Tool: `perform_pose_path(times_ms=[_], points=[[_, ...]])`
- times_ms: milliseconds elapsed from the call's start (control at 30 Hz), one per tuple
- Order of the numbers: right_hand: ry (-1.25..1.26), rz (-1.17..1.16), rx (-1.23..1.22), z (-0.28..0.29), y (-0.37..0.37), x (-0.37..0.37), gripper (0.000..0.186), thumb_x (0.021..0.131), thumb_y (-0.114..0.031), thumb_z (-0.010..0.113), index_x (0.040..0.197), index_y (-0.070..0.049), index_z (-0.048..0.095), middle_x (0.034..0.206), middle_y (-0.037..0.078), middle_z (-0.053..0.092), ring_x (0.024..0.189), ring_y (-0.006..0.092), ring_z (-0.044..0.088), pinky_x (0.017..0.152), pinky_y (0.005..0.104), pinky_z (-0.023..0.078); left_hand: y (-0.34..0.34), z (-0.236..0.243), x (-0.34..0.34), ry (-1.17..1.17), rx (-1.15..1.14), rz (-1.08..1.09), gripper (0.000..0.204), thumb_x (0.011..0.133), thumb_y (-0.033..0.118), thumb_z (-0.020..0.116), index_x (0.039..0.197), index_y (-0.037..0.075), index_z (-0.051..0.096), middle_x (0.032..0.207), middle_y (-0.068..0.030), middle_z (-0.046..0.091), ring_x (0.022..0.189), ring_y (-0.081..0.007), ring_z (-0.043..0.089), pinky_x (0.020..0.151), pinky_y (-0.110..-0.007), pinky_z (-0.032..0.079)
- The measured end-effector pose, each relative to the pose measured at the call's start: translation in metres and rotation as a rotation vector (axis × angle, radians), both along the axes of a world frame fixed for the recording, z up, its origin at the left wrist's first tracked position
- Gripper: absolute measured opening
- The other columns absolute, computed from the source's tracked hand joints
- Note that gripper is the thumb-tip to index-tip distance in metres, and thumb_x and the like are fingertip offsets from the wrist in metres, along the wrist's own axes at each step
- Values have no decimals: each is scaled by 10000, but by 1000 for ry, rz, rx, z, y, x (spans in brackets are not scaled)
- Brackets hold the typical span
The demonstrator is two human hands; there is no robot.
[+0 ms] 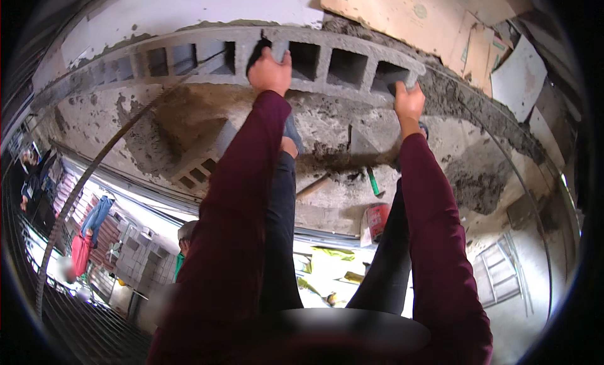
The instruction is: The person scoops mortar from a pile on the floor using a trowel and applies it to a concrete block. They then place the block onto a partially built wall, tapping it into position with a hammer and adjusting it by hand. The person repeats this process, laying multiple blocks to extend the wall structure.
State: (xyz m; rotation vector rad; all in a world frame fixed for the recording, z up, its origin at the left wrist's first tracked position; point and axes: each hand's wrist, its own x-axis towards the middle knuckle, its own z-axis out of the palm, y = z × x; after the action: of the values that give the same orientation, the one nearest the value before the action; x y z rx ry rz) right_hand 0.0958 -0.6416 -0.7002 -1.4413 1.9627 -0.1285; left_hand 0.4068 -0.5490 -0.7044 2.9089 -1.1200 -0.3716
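Observation:
A grey hollow concrete block (322, 69) lies at the right end of a row of similar blocks (141, 50). My left hand (269, 72) closes on its left end, the thumb at a hollow and the other fingers out of sight on the far side. At the opposite end, my right hand (409, 101) grips the block's near corner, its fingertips partly hidden. Wet mortar (450, 91) spreads along the ground just right of that end. Below the block is a grey, flat triangular trowel blade (362, 143).
Steel rods (104, 152) stick up on the left, and another curves on the right. A wooden handle (313, 185), a green-handled tool (373, 181) and a red container (377, 220) lie nearer my legs. Cardboard (402, 16) covers the far side. People (80, 252) are at lower left.

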Motion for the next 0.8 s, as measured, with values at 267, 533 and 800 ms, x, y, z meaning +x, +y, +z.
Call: perform_pose_path(times_ms=[267, 533, 800], points=[[53, 52, 45, 0, -1, 9, 488, 754, -385, 620, 1064, -8, 631, 973, 253, 664, 961, 430, 620, 859, 462, 472, 2, 10, 9, 61, 41, 27, 467, 822, 478, 622, 981, 46, 545, 725, -133, 673, 672, -348, 661, 705, -474, 513], [-26, 76, 91, -12, 7, -19, 499, 750, -386, 649, 1040, 20, 632, 989, 220, 680, 962, 379, 645, 854, 420, 482, 45, 45, -70, 19, -371, 369, 566, 733, 313, 768, 1101, -48, 535, 1063, -229, 562, 992, -398, 538, 847, -477, 442], [112, -24, 456, -20, 4, -16, 583, 713, -451, 694, 1010, 49, 649, 956, 246, 680, 961, 364, 652, 863, 393, 489, 44, -13, -65, 1445, -572, 1343, 525, 808, 411, 729, 1198, 102, 562, 1161, -32, 576, 913, -189, 593, 731, -372, 504]])
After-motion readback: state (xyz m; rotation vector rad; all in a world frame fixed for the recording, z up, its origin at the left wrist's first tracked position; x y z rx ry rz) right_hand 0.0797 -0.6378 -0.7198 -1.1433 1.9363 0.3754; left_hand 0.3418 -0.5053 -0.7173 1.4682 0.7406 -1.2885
